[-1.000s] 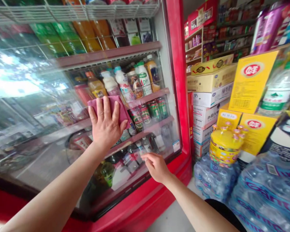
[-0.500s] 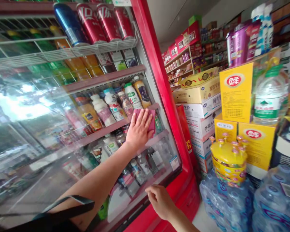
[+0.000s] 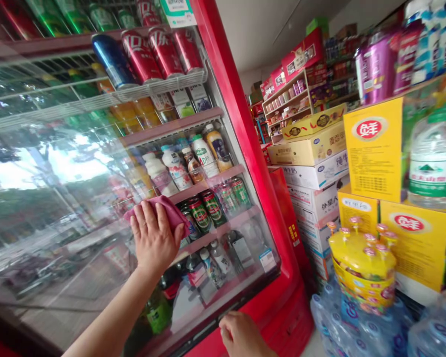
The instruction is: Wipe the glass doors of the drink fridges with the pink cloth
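Observation:
My left hand lies with its fingers spread over a folded pink cloth, pressing it against the glass door of a drinks cooler. The thumb bears on the cloth's right side. Behind the glass stand bottles and cans, among them green-and-red cans just right of the cloth. Lower down, my right hand is loosely curled near the bottom of the red door frame, with nothing seen in it; its fingers are partly hidden.
Stacked cartons stand right of the cooler. Yellow boxes carry a large water bottle. A yellow tub of lollipops rests on wrapped water bottles. The glass reflects trees and a street.
My left hand has slid the cloth leftward and somewhat down across the glass, uncovering the cans behind it. My right hand sits slightly lower in view. The camera view has shifted a little.

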`<state>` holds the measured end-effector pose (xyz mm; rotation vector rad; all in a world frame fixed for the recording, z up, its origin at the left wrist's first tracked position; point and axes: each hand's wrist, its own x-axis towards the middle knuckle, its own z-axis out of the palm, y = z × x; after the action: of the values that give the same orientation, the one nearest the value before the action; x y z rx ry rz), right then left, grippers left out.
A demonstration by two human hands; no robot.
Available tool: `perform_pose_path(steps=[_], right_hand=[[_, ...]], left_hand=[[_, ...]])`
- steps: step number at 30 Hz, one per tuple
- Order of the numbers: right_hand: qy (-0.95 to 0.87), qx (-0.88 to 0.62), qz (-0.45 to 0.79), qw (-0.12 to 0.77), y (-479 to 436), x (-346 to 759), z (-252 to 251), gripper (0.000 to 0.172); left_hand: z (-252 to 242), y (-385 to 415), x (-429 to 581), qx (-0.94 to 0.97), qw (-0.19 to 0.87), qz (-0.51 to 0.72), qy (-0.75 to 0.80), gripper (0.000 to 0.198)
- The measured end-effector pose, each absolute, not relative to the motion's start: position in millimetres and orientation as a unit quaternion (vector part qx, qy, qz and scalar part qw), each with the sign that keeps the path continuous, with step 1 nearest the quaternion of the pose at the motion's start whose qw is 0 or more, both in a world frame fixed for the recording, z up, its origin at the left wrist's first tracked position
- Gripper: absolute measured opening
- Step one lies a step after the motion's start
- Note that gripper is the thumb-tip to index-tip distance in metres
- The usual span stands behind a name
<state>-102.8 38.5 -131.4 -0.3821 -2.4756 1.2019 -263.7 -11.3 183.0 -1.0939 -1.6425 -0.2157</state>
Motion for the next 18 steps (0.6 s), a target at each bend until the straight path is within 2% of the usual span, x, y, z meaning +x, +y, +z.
perform_pose_path(steps=[10,18], right_hand=[[-0.867,-0.163,0.434,0.181,57.7,-92.9,-130.4,0.025],[-0.867,-0.165,0.442,0.162,73.9,-110.1,-153.6,0.027]], left_hand=[[223.0,134.7,-206.2,-0.564,0.502,-0.012,-0.656,0.081],[227.0,196.8,-185.3,-0.650,0.457,0.116,-0.595,0.090]])
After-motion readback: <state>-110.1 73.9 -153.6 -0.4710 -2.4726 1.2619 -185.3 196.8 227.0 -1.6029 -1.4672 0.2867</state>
